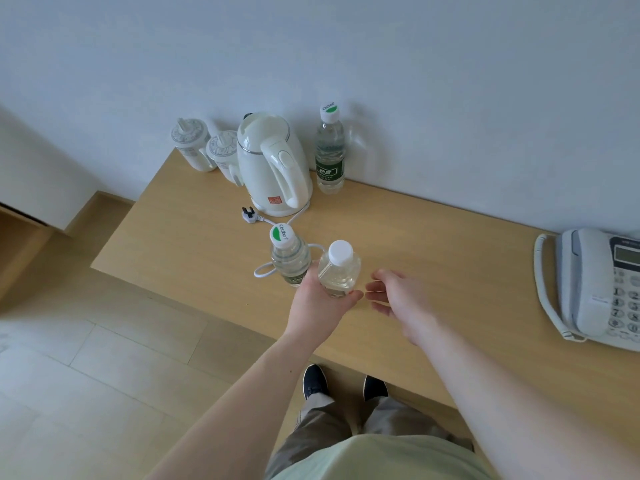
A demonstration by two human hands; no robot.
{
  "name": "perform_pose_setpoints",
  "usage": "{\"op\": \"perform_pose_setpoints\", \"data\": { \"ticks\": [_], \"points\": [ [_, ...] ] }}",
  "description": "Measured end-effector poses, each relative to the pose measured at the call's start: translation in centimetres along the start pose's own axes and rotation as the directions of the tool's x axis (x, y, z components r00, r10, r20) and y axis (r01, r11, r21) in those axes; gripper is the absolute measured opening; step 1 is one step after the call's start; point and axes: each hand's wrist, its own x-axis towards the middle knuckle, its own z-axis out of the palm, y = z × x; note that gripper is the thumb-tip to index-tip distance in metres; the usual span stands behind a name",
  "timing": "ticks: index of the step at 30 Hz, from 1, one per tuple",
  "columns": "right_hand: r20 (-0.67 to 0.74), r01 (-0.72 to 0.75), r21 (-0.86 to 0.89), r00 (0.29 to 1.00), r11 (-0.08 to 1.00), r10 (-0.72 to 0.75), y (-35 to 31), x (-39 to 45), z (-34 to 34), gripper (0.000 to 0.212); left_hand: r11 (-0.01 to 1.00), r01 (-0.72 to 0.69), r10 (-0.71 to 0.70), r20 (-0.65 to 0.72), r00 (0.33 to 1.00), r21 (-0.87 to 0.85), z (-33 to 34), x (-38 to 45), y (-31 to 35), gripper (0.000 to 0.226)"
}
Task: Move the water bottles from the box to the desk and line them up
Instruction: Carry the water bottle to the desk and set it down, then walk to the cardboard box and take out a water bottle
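While the box is out of view, the carrying step is in hand, with two bottles yet to be set down.

Left hand (320, 299): over the tabletop's (433, 244) near edge, fingers curled round two bottles at once, the capped bottle (289, 258) with green label on its left, the plain bottle (339, 271) with white cap on its right.

Right hand (398, 296): just beside the plain bottle, fingers loosely spread and holding nothing; by my reading, it is about to take that bottle.

Cord (263, 270) and plug (250, 215): on the tabletop, under and beyond the held bottles.

Kettle (273, 168): white, near the far edge.

Third bottle (329, 154): upright at the far edge by the wall (381, 64), just right of the kettle. Next move, as judged: stand the held pair beside it, clear of the cord, to form a row.

Two lidded cups (204, 148): far left corner.

Telephone (595, 289): right edge.

Room: pale wall, light wood floor (86, 375).
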Motion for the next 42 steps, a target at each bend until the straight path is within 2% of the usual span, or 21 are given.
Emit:
{"op": "perform_pose_setpoints", "data": {
  "ticks": [4, 7, 9, 12, 14, 15, 18, 24, 28, 31, 38, 40, 42],
  "points": [
    [-0.009, 0.007, 0.008, 1.0, 1.0, -0.007, -0.2, 0.0, 0.1, 0.017, 0.999, 0.03, -0.033, 0.056, 0.998, 0.043, -0.1, 0.0, -1.2, 0.047],
    [-0.015, 0.01, 0.007, 1.0, 1.0, -0.009, -0.1, 0.0, 0.2, 0.014, 0.988, 0.149, -0.153, 0.085, 0.985, 0.046, -0.7, -0.2, -1.9, 0.07],
    [-0.022, 0.008, 0.001, 1.0, 1.0, -0.008, 0.1, -0.1, 0.3, 0.012, 0.98, 0.177, -0.186, 0.111, 0.976, 0.087, -1.1, 0.0, -2.2, 0.076],
    [-0.023, -0.004, -0.002, 1.0, 1.0, 0.004, 0.5, -0.3, 0.4, 0.014, 0.956, 0.233, -0.263, 0.171, 0.949, 0.179, -1.5, 0.1, -2.2, 0.074],
    [-0.021, -0.008, -0.008, 1.0, 1.0, 0.008, 0.7, -0.5, 0.5, 0.016, 0.929, 0.282, -0.334, 0.218, 0.917, 0.239, -1.7, 0.4, -2.3, 0.061],
    [-0.021, -0.008, -0.012, 1.0, 1.0, 0.008, 0.8, -0.6, 0.5, 0.016, 0.918, 0.301, -0.365, 0.25, 0.897, 0.259, -1.9, 0.5, -2.4, 0.05],
    [-0.02, -0.006, -0.026, 1.0, 1.0, 0.005, 0.9, -0.9, 0.4, 0.016, 0.88, 0.352, -0.453, 0.347, 0.821, 0.318, -1.8, 0.6, -2.5, 0.043],
    [-0.07, -0.026, 0.002, 0.997, 1.0, 0.026, 1.3, -1.7, -0.2, 0.009, 0.883, 0.406, -0.469, 0.455, 0.757, 0.235, -0.9, 0.8, -2.3, 0.036],
    [-0.116, -0.047, 0.029, 0.992, 0.998, 0.05, 1.9, -2.2, -1.0, 0.01, 0.875, 0.428, -0.476, 0.556, 0.682, 0.225, 0.0, 0.9, -1.8, 0.036],
    [-0.146, -0.069, 0.062, 0.986, 0.996, 0.078, 2.8, -2.8, -1.9, 0.007, 0.889, 0.418, -0.437, 0.624, 0.648, 0.189, 1.0, 0.5, -1.1, 0.033],
    [-0.253, -0.081, 0.193, 0.959, 0.978, 0.129, 4.9, -4.6, -5.0, 0.008, 0.938, 0.34, -0.208, 0.668, 0.715, -0.071, 4.5, 0.0, 0.6, 0.016],
    [-0.289, -0.077, 0.226, 0.947, 0.971, 0.142, 5.4, -5.2, -6.1, 0.008, 0.957, 0.268, -0.144, 0.619, 0.772, -0.111, 5.4, -0.1, 1.1, 0.01],
    [-0.315, -0.075, 0.278, 0.935, 0.958, 0.164, 5.9, -5.9, -7.5, 0.007, 0.979, 0.146, -0.054, 0.509, 0.859, -0.141, 6.3, -0.3, 1.8, 0.006]
  ]
}}
